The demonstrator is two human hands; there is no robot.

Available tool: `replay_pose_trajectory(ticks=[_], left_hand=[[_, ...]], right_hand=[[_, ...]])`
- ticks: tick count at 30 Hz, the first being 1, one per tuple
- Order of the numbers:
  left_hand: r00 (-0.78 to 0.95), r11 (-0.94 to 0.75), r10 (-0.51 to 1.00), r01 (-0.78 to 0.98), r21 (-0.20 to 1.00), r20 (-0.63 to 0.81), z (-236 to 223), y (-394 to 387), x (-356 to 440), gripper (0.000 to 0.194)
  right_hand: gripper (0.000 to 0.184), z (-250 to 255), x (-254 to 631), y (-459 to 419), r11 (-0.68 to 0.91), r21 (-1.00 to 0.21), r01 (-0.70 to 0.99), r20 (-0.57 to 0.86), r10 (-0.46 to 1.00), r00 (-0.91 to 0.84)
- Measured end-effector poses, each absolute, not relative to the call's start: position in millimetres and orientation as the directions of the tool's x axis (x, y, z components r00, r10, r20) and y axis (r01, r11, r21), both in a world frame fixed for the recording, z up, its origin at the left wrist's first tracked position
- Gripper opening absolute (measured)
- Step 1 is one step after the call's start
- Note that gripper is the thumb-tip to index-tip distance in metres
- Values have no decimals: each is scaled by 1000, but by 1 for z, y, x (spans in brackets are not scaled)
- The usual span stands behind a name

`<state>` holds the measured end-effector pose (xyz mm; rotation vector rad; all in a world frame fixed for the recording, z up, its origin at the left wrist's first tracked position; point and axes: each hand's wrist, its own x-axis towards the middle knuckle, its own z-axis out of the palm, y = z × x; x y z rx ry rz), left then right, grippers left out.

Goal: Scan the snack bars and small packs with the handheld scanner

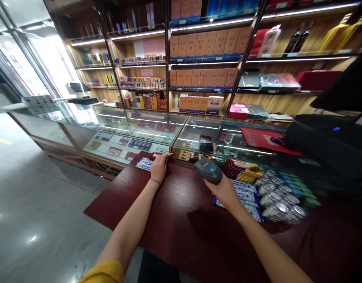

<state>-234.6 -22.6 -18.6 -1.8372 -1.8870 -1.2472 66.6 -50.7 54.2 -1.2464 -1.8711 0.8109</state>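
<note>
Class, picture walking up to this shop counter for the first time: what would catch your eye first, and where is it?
A black handheld barcode scanner, its blue light glowing, sits in the right hand above the dark wooden counter. To its right, silver-topped round containers crowd the counter. Behind, lit wooden shelves hold rows of orange boxes.

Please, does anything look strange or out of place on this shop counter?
Yes: a small dark object on the glass display case, just beyond the barcode scanner in the right hand, is pixelated, so it looks odd and cannot be made out.
</note>
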Motion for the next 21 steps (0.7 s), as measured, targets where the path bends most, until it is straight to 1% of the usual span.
replay_pose_trajectory(ticks=[2,3,4,5,6,7,8,9,10,12,14,17,21], left_hand=[[-296,-212,680,796,566,671,-19,-23,-229,26],[-376,-242,670,704,668,640,-19,-23,-224,25],[-466,-271,670,572,774,578,-20,-22,-219,26],[-546,-297,683,398,868,485,-19,-21,-213,27],[-598,-317,712,197,928,369,-19,-20,-207,30],[-609,-325,752,-9,946,252,-18,-19,-201,33],[-586,-322,795,-191,927,155,-17,-19,-195,36],[-546,-312,833,-331,890,89,-16,-18,-190,37],[-505,-300,861,-426,853,51,-15,-18,-186,37],[-460,-281,888,-515,810,16,-12,-19,-180,37],[-450,-274,893,-531,802,7,-10,-21,-177,38],[-438,-259,899,-530,808,2,-7,-23,-175,36],[-411,-284,911,-566,774,34,-6,-25,-174,28]], right_hand=[[48,57,68,-51,325,-830,453,240,942,-236],[48,58,68,-52,324,-834,447,245,943,-227],[47,60,69,-52,323,-836,444,246,943,-223],[47,62,69,-53,323,-834,446,244,943,-227],[46,63,69,-54,322,-829,457,237,943,-235],[45,65,69,-55,319,-821,473,225,943,-246],[44,66,70,-55,317,-812,490,213,943,-257],[45,66,70,-55,316,-804,504,203,942,-267],[47,66,70,-55,319,-796,514,199,941,-276],[54,65,70,-53,331,-782,528,192,934,-301],[58,63,70,-52,353,-763,541,179,920,-348],[53,59,71,-50,382,-720,580,159,904,-397],[48,58,72,-49,388,-691,610,164,906,-390]])
